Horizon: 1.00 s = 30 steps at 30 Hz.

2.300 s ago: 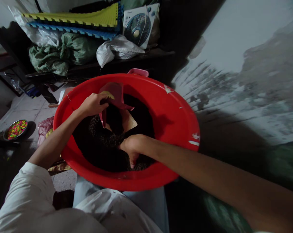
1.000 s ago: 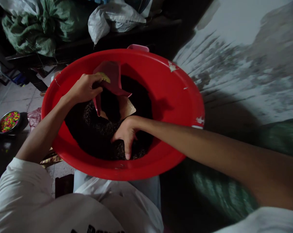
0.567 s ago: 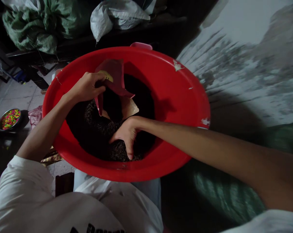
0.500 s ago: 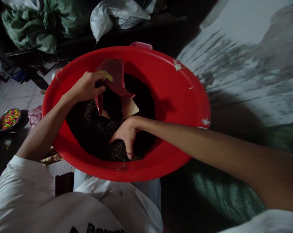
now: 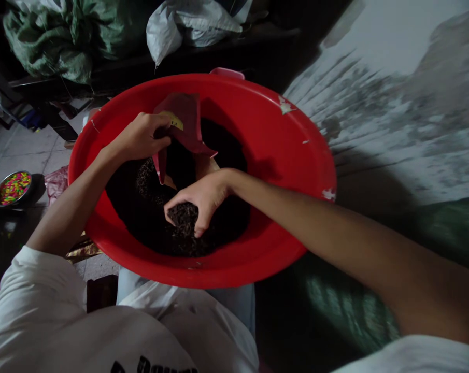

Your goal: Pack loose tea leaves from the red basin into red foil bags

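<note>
A large red basin (image 5: 288, 155) holds a bed of dark, dried leaves (image 5: 228, 142) that look like loose tea. My left hand (image 5: 141, 137) pinches the edge of a dark red bag (image 5: 182, 116) with a yellow label, its mouth gaping toward me. The bag rests inside the basin, and its pale inner lining (image 5: 205, 165) shows at the opening. Just in front of that mouth, my right hand (image 5: 209, 194) is curled around a clump of dried tea leaves (image 5: 184, 217), with some bits falling below it.
On the floor at left stands a metal bowl (image 5: 28, 194) of brightly coloured wrapped pieces. Green sacks (image 5: 47, 46) and a white sack (image 5: 162, 36) lie on a dark bench behind the basin. A peeling wall (image 5: 393, 77) rises at right, above a green sack (image 5: 343, 295).
My right hand has risen out of the leaves with a clump in its fingers, moving slightly toward the bag's mouth. My left hand and the bag have hardly moved.
</note>
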Motion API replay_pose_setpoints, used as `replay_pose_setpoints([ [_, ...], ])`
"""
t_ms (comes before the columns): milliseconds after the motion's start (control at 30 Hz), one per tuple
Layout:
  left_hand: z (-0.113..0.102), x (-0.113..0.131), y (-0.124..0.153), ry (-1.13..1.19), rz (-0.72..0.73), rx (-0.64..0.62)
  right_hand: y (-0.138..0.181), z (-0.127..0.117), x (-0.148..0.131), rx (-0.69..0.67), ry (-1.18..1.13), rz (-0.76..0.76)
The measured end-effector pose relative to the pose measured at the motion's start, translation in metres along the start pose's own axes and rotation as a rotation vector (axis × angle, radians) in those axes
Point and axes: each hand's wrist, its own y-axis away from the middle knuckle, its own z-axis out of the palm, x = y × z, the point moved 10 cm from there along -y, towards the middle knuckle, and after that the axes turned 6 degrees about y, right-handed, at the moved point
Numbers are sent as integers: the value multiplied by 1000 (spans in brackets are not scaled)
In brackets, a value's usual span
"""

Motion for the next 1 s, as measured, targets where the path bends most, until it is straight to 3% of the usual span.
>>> replay_pose_setpoints([
  [67, 0, 1, 0, -8, 4, -7, 11, -15, 0, 39, -74, -40],
  [133, -1, 2, 0, -10, -3, -9, 24, -38, 8, 192, -83, -28],
  [300, -3, 2, 0, -37, -21, -1, 62, -87, 50, 711, -241, 161],
  [433, -4, 2, 1, -77, -10, 5, 85, -109, 51, 1101, -322, 104],
  [600, -9, 16, 4, -96, 35, 37, 84, -112, 34, 1175, -320, 13],
  [700, -1, 40, 5, -65, 99, -27, 83, -111, 40, 1169, -367, 37],
  [867, 49, 86, 20, -55, 257, -382, 87, -111, 56, 1207, -435, 122],
  [1000, 86, 83, 36, -336, 257, -611, 91, -118, 49, 1248, -451, 10],
])
